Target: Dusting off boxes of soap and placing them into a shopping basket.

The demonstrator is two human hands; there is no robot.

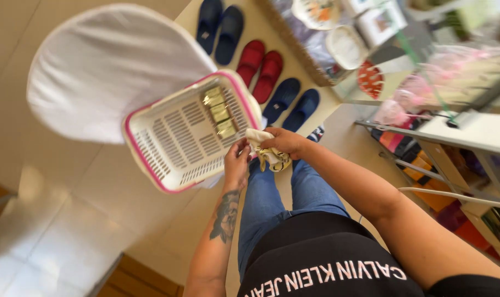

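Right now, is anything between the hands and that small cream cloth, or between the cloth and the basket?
Nothing visible. The left hand and right hand both already hold the cream cloth, which sits right at the near corner of the pink-rimmed white basket. Inside the basket only a row of small gold-wrapped packets shows.

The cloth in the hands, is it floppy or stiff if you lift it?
Probably floppy: the cloth bunches and droops between the left hand and right hand. Likely light, since fingers alone pinch it. It looks unlikely to roll or break.
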